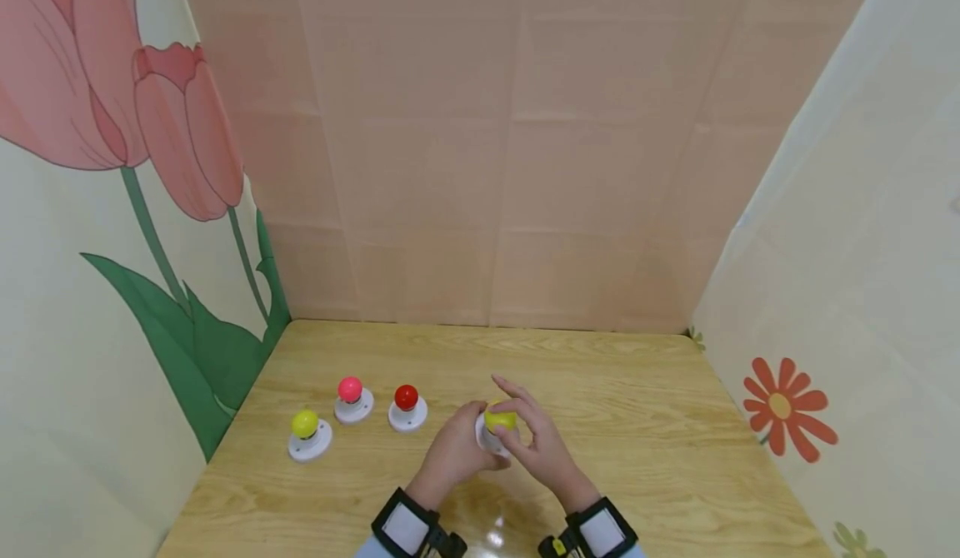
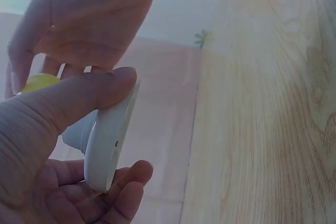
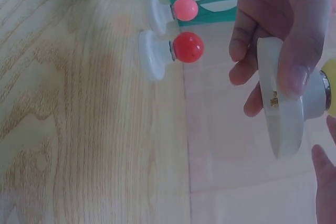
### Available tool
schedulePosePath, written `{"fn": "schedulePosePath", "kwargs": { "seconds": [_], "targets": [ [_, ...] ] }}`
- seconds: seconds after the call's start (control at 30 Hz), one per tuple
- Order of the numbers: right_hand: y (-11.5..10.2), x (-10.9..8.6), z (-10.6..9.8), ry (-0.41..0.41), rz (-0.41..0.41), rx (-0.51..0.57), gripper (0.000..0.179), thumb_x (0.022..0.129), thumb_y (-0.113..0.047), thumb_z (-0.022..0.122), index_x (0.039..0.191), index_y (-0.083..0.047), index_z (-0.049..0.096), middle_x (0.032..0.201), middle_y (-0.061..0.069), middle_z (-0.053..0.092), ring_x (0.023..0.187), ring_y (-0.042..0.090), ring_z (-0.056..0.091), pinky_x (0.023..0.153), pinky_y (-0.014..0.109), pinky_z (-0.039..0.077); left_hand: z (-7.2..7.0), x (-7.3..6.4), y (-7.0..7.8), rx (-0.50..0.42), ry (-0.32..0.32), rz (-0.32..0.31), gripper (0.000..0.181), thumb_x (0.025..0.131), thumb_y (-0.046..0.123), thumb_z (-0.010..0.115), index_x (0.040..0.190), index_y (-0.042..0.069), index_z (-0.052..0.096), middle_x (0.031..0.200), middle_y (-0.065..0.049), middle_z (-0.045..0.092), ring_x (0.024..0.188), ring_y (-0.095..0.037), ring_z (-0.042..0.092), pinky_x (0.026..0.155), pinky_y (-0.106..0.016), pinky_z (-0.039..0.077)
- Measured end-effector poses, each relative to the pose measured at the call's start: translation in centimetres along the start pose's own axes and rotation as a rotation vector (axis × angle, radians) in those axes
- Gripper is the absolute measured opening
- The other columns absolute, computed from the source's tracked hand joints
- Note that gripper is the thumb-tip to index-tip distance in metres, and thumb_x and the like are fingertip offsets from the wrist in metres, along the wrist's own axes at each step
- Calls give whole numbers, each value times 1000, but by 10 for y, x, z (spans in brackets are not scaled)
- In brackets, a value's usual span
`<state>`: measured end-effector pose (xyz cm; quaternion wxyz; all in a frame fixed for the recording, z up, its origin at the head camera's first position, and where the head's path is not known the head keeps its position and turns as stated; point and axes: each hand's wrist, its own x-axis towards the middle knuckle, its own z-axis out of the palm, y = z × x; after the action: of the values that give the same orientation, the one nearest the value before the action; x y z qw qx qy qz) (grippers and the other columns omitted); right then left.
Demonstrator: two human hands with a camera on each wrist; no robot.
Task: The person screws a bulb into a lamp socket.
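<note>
In the head view, my left hand (image 1: 456,451) grips a white round lamp holder (image 1: 486,436) above the table. Its thumb lies over the holder's base (image 2: 107,140) in the left wrist view, fingers curled below. A yellow bulb (image 1: 498,419) sits at the holder's socket end. My right hand (image 1: 546,451) pinches this bulb between thumb and fingers. From the right wrist, the bulb (image 3: 329,86) shows at the frame's edge, with a metal collar against the socket. How far it is screwed in cannot be seen.
Left of my hands, three white lamp holders stand on the wooden table (image 1: 645,425), with a red bulb (image 1: 406,397), a pink bulb (image 1: 350,389) and another yellow bulb (image 1: 304,424). A pinkish cloth (image 1: 510,166) hangs behind; flower-printed sheets flank both sides.
</note>
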<state>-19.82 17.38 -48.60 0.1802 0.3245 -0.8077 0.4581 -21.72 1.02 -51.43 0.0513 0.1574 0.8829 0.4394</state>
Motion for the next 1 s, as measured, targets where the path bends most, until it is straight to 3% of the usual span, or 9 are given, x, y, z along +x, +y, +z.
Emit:
{"fn": "schedulePosePath", "kwargs": {
  "seconds": [0.17,0.3,0.63,1.0],
  "targets": [
    [1,0,-1,-53,20,70,23,90,6,59,113,0,59,136,23,54,127,35,51,107,24,36,-1,1,0,-6,1,-10,82,62,30,91,130,5,53,121,-10,62,104,-26,63,89,-47,52],
    [1,0,-2,-75,37,75,22,92,4,58,113,-1,58,132,21,57,123,34,53,106,28,40,-1,1,-1,-2,0,6,78,62,30,91,127,5,54,117,-8,63,100,-23,63,86,-44,52],
    [1,1,0,-45,-11,68,23,88,5,63,111,0,60,123,23,61,117,35,56,104,27,42,-1,0,-2,0,15,30,76,60,30,92,124,8,57,113,-5,64,97,-20,63,85,-40,52],
    [-1,2,1,3,34,-10,26,84,-3,72,108,-4,63,113,16,62,110,28,58,104,29,42,-1,-1,-1,-14,17,40,77,60,27,92,125,5,57,115,-6,64,98,-20,63,84,-41,52]
  ]
}}
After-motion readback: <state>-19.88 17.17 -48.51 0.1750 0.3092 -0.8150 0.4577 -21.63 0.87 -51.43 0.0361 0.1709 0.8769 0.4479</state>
